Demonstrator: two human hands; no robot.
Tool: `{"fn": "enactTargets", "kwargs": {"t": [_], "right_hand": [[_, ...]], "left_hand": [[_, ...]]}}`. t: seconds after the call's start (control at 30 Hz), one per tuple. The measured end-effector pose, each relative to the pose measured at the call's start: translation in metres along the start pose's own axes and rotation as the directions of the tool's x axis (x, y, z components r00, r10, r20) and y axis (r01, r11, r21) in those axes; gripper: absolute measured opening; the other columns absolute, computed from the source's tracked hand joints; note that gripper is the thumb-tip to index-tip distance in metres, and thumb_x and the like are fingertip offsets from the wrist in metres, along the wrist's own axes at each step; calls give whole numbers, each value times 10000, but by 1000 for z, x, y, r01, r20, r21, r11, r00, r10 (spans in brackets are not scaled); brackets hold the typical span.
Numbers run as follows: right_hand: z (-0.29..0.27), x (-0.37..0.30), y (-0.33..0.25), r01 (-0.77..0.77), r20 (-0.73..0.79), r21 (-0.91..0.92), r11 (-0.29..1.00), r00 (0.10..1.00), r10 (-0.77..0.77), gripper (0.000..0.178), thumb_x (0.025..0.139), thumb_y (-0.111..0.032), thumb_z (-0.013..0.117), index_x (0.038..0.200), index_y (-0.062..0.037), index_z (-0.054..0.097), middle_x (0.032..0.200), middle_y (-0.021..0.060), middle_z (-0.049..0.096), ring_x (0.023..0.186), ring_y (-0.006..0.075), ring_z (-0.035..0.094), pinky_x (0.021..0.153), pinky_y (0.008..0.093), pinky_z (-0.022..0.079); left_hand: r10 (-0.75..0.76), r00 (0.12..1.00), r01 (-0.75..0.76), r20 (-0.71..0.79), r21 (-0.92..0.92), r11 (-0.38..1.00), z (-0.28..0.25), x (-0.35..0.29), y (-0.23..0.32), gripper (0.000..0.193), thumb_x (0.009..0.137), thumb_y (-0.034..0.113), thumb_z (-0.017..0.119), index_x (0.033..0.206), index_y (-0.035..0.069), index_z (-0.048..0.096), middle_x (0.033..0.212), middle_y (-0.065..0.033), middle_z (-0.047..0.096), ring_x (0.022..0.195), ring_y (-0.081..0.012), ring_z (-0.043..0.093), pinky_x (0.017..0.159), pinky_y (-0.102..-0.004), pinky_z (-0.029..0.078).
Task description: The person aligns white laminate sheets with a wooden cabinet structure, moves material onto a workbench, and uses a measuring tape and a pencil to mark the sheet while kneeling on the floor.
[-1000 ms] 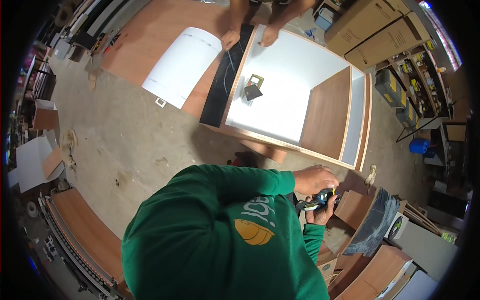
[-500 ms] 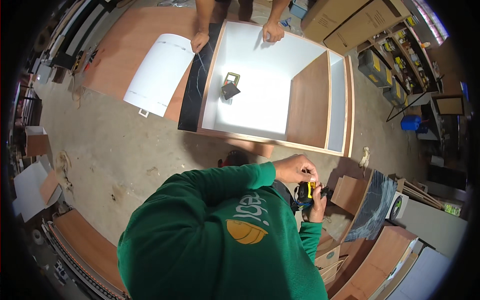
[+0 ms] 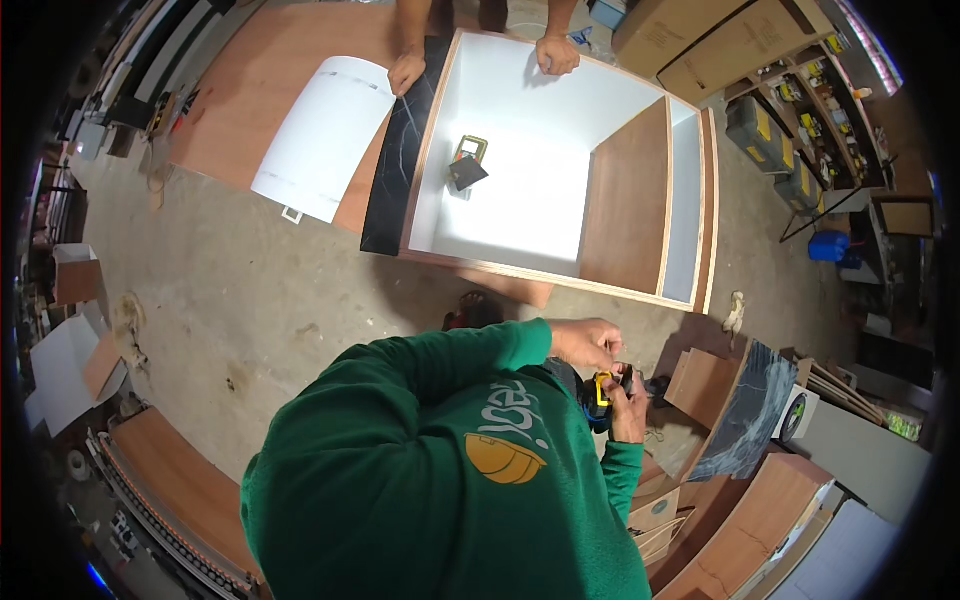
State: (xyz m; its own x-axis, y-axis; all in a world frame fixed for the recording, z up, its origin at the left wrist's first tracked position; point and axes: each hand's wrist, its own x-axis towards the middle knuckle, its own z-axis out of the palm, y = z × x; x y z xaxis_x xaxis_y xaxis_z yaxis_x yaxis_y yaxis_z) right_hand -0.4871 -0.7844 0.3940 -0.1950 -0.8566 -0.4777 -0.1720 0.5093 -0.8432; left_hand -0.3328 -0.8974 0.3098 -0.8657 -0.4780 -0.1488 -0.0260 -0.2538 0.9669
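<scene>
My right hand point(image 3: 627, 408) is closed at the right side of my waist, round a small black-and-yellow item point(image 3: 603, 388) whose exact kind I cannot make out. Just above it, my left hand point(image 3: 588, 342) is bent inward with its fingertips drawn together, close to the top of that item. Anything pinched between the left fingers is too small to tell. Beyond my hands lies an open wooden cabinet box point(image 3: 540, 277) with a white inside and a brown divider. A yellow-edged device point(image 3: 470, 148) and a dark square piece point(image 3: 467, 172) lie inside it.
Across the cabinet, another person's hands point(image 3: 557, 56) rest on its far edge and by the black marbled panel point(image 3: 393, 170). A curved white sheet point(image 3: 325, 140) lies left on a brown board point(image 3: 270, 80). Wood offcuts point(image 3: 697, 388) and a marbled board point(image 3: 745, 415) stand right.
My left fingertips have shifted slightly left and up. The yellow part of the item now sits lower and further left, turned differently. The cabinet appears a little higher and further right in view.
</scene>
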Motion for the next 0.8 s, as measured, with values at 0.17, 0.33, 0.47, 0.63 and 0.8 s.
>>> {"fn": "enactTargets", "kwargs": {"t": [0.17, 0.33, 0.47, 0.63, 0.8], "right_hand": [[-6, 17, 29, -51, 54, -14, 999, 997, 52, 198, 875, -45, 643, 1070, -14, 645, 866, 31, 699, 746, 93, 613, 683, 250, 497], [-35, 23, 60, -114, 81, -60, 992, 990, 118, 121, 882, -19, 635, 999, -10, 664, 846, 32, 695, 703, 85, 608, 643, 243, 494], [-49, 18, 54, -177, 134, -139, 974, 972, 195, 72, 899, -43, 631, 955, -10, 661, 786, 21, 671, 700, 85, 608, 630, 250, 482], [-81, 34, 37, -55, 54, -613, 788, 992, 110, 169, 934, -218, 646, 923, -54, 685, 768, 94, 685, 714, 215, 656, 659, 362, 502], [-116, 29, 39, -87, -20, -780, 619, 993, 114, 283, 930, -388, 683, 1012, -119, 716, 853, 180, 699, 766, 366, 677, 700, 430, 525]], "left_hand": [[17, 961, -71, -275, -187, 980, -43, -19, -16, 224, 876, 100, 685, 1055, 37, 564, 871, -38, 614, 790, -91, 563, 627, -265, 463], [-88, 892, -70, -444, -328, 942, -105, -51, -11, 256, 886, 74, 675, 1113, 27, 567, 925, -48, 642, 778, -78, 566, 588, -238, 457], [-55, 909, -8, -412, -149, 989, -135, -62, -14, 297, 916, 101, 690, 1185, 20, 594, 1015, -77, 672, 808, -65, 565, 584, -222, 461], [-115, 930, 38, -348, -222, 974, -127, -47, -51, 255, 927, 75, 686, 1170, 14, 640, 1036, -69, 684, 864, -107, 612, 700, -258, 491], [-173, 954, 131, -243, -182, 975, -77, -5, -48, 233, 928, 89, 693, 1148, 19, 657, 986, -52, 680, 880, -116, 614, 763, -263, 492]]}}
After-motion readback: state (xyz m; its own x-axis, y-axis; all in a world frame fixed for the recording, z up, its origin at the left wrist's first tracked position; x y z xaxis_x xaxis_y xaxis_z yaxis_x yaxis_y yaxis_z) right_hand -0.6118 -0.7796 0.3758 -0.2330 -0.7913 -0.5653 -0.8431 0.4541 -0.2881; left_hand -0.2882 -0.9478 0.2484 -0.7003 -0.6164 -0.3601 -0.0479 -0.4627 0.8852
